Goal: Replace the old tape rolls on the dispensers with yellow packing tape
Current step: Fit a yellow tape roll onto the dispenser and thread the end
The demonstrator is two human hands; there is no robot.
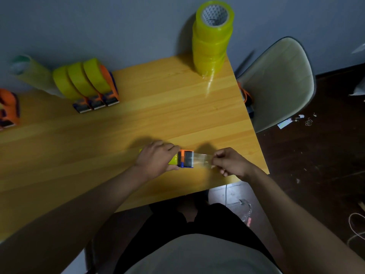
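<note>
An orange and blue tape dispenser with a yellow roll lies near the front right of the wooden table. My left hand grips its roll end and covers most of the roll. My right hand pinches the clear strip of tape, which stretches from the dispenser's metal mouth to my fingers. A tall stack of yellow tape rolls stands at the table's far right corner. Three dispensers loaded with yellow rolls stand side by side at the far left.
Another orange dispenser sits at the left edge, with a blurred tube of rolls behind it. A pale chair stands right of the table with an orange dispenser on its seat. Litter lies on the dark floor.
</note>
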